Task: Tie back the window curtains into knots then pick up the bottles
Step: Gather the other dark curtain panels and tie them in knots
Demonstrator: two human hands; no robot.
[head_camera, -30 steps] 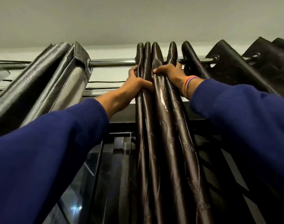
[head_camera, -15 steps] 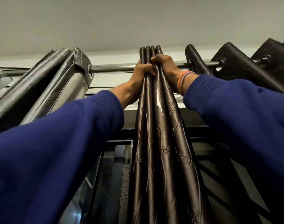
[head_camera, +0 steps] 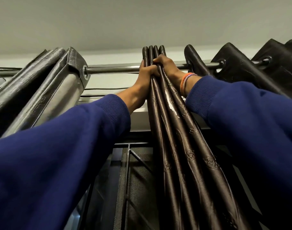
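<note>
Nearest are 2 blue sleeves (head_camera: 62, 155) reaching up and away. Past the cuffs, the left hand (head_camera: 146, 75) and the right hand (head_camera: 168, 68) squeeze the dark brown curtain (head_camera: 173, 130) between them — both have fingers curled round its gathered pleats, just under the top edge. The right wrist wears orange and purple bands (head_camera: 185, 83).

The cloth looks soft and glossy, so I would expect it to slide in a loose hold; it seems fairly heavy, hanging in 4 long rolled folds. High up it is pinned to the rod (head_camera: 112, 69) by its rings, so a knot likely wants a hold lower down, where the bundle hangs free.

The folds run from the hands down past the window grille (head_camera: 133, 171). Further pleats (head_camera: 238, 67) stay spread along the rod to the right; a second, greyer curtain (head_camera: 59, 87) is bunched to the left. No bottles are in view.
</note>
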